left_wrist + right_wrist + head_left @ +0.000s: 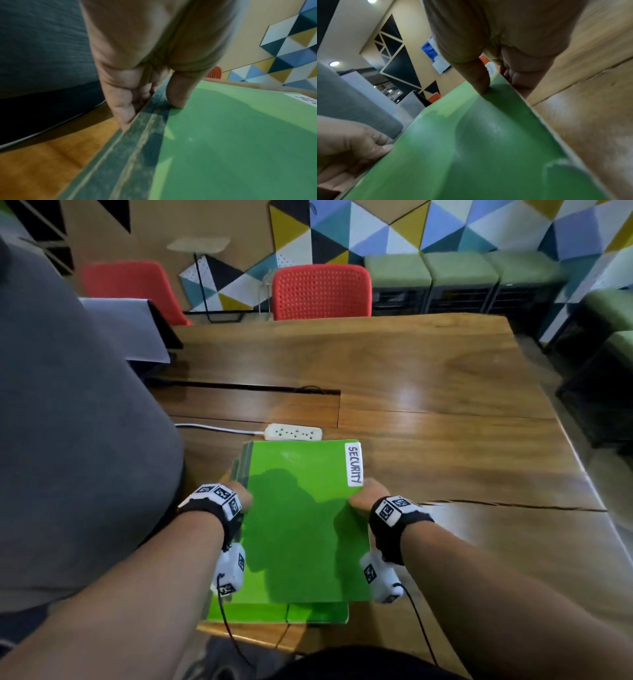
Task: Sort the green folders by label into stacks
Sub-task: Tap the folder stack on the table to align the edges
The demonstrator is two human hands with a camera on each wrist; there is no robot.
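Note:
A green folder (301,522) with a white label reading SECURITY (354,464) is on top, held at both sides above a stack of green folders (281,613) near the table's front edge. My left hand (239,498) grips its left edge. In the left wrist view the left hand (154,86) has its thumb (178,94) on the cover and its fingers curled under the dark spine edges (137,148). My right hand (363,498) pinches the right edge just below the label. In the right wrist view its thumb (479,81) is on the cover and its fingers are underneath.
A white power strip (294,433) with its cord lies just beyond the folders on the wooden table (445,392). A large grey fabric shape (68,405) fills the left. A grey flat device (130,326) sits at the far left; red chairs (322,292) stand behind.

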